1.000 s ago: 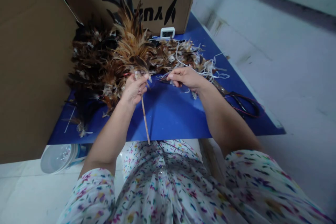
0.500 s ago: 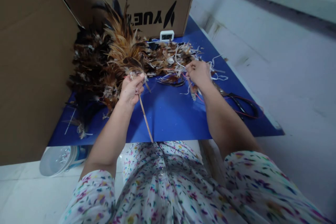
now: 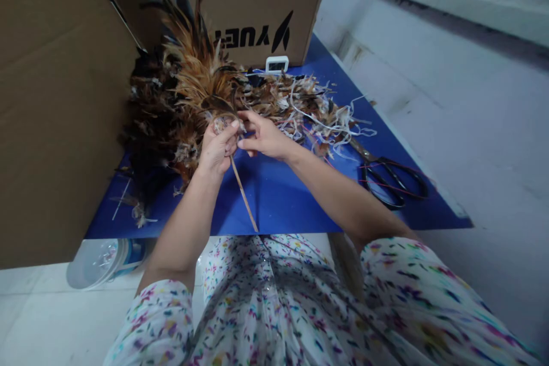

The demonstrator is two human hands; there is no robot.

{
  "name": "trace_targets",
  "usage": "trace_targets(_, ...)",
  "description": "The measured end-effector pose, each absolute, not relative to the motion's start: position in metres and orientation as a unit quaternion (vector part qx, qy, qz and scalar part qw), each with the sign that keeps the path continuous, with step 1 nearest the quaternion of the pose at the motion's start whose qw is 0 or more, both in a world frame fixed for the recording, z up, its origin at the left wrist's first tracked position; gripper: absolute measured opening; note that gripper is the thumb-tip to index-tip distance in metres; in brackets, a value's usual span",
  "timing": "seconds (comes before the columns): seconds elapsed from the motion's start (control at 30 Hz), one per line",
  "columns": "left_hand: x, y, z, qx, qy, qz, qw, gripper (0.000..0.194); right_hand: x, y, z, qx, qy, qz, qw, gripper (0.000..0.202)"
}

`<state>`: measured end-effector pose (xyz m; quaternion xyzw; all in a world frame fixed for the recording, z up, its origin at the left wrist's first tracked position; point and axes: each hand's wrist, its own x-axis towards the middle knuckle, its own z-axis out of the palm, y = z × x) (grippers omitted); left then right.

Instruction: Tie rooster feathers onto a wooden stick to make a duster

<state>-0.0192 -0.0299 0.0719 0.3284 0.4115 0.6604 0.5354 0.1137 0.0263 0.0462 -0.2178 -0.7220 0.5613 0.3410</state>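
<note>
My left hand (image 3: pixel 219 146) is closed around a feather duster (image 3: pixel 201 77) where its brown and black feathers meet a thin wooden stick. The stick (image 3: pixel 244 194) slants down from my fist toward the table's front edge. Right beside it, my right hand (image 3: pixel 263 136) reaches in to the base of the feathers, with its fingers apart. Whether those fingertips touch the duster or a fine thread, I cannot make out. Loose brown feathers (image 3: pixel 281 97) lie in a heap behind my hands, with white strips (image 3: pixel 343 126) tangled at its right end.
Black-handled scissors (image 3: pixel 386 177) with red string across them lie on the blue table (image 3: pixel 291 206) at right. A small white digital display (image 3: pixel 277 64) stands before a cardboard box (image 3: pixel 240 0). Another cardboard panel (image 3: pixel 55 97) walls the left. Below it is a bucket (image 3: pixel 92 266).
My right hand has moved left from the white strips to the duster beside my left hand, and its fingers have spread. My left hand keeps its grip. The view has shifted slightly.
</note>
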Motion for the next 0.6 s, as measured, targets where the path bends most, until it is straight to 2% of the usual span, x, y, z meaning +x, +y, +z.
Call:
trace_targets(0.1, -0.022, -0.028, 0.072, 0.315, 0.411, 0.678, 0.521, 0.034, 0.117, 0.022, 0.043, -0.220, -0.756, 0.521, 0.329, 0.037)
trace_targets(0.23, -0.026, -0.025, 0.071, 0.299, 0.419, 0.694, 0.504, 0.037, 0.134, 0.014, 0.041, -0.270, -0.833, 0.341, 0.342, 0.038)
trace_targets(0.3, -0.027, -0.024, 0.069, 0.294, 0.426, 0.695, 0.499, 0.037, 0.140, 0.011, 0.043, -0.324, -0.878, 0.213, 0.282, 0.035)
trace_targets(0.43, -0.028, -0.023, 0.066, 0.293, 0.411, 0.696, 0.511, 0.039, 0.148, 0.008, 0.054, -0.445, -0.891, 0.023, 0.084, 0.034)
trace_targets(0.5, -0.028, -0.023, 0.065, 0.295, 0.406, 0.695, 0.515, 0.040, 0.153, 0.009, 0.060, -0.458, -0.888, -0.006, 0.038, 0.035)
trace_targets(0.6, -0.027, -0.023, 0.065, 0.293, 0.416, 0.696, 0.508, 0.041, 0.157, 0.008, 0.061, -0.436, -0.897, 0.026, 0.068, 0.033)
